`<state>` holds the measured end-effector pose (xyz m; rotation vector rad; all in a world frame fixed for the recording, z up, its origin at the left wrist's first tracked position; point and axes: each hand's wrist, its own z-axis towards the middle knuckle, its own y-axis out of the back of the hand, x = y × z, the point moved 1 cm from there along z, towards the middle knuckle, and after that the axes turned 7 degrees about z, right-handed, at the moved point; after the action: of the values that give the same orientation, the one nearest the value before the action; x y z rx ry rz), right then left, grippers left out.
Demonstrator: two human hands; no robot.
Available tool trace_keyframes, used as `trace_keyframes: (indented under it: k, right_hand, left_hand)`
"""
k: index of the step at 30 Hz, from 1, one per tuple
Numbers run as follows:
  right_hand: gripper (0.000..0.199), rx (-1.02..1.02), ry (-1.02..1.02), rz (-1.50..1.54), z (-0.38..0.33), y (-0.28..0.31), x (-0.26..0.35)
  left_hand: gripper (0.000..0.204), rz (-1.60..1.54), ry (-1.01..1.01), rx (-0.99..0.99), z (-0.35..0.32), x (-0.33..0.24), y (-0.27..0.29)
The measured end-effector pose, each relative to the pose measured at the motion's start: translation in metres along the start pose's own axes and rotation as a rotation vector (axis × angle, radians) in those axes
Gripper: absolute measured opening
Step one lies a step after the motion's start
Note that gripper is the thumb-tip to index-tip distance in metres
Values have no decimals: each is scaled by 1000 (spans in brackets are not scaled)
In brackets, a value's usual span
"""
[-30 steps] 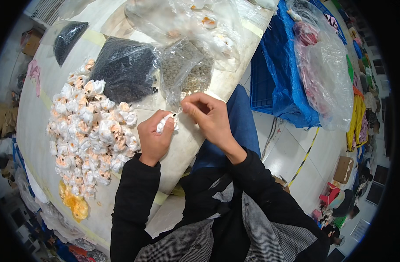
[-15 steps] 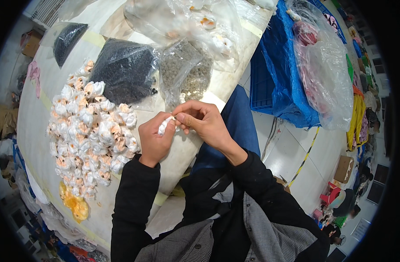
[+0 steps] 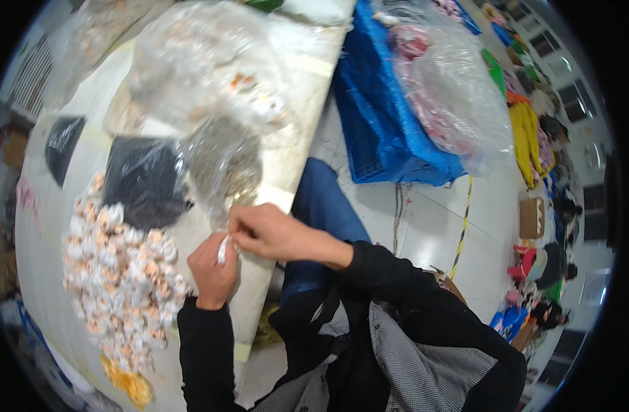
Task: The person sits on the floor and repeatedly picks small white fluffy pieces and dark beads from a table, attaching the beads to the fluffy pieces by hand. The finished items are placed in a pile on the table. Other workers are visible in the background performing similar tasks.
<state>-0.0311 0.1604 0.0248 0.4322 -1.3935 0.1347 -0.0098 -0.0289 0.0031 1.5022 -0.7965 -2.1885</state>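
Observation:
A small white plush piece (image 3: 223, 251) is gripped in my left hand (image 3: 212, 275), with only part of it showing between thumb and fingers. My right hand (image 3: 267, 232) pinches at its top end; whatever those fingertips hold is hidden. Left of my hands lies a heap of white-and-peach plush pieces (image 3: 122, 275). Just beyond my hands is a clear bag of small greyish parts (image 3: 225, 161), touching a clear bag of small black pieces (image 3: 146, 178).
A large clear bag of plush pieces (image 3: 197, 65) covers the table's far part. A yellow plush piece (image 3: 127, 384) lies near the heap. To the right, past the table edge, stands a blue crate (image 3: 366, 147) with blue sheeting and a clear bag (image 3: 458, 96).
The view has shifted and blurred, so the table's things appear lower and farther left. Both hands remain together at the white plush piece, and the right hand's back is turned up more.

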Motion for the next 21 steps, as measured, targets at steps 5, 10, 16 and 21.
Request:
trace_keyframes:
  k: [5,10,16,21]
  right_hand:
    - [15,40,30,24,0,-4,-7]
    - [14,69,32,18,0,-5,-10]
    - [14,67,73,9,-1,-8,-12]
    - [17,33,70,76,-7,-6,-26]
  left_hand:
    - [10,32,8,25,0,-5,1]
    - [10,40,-17,46,-1,-2,0]
    - [9,32,-11,27,-3,1,0]
    - [9,18,-23,47,-1,0,-5]
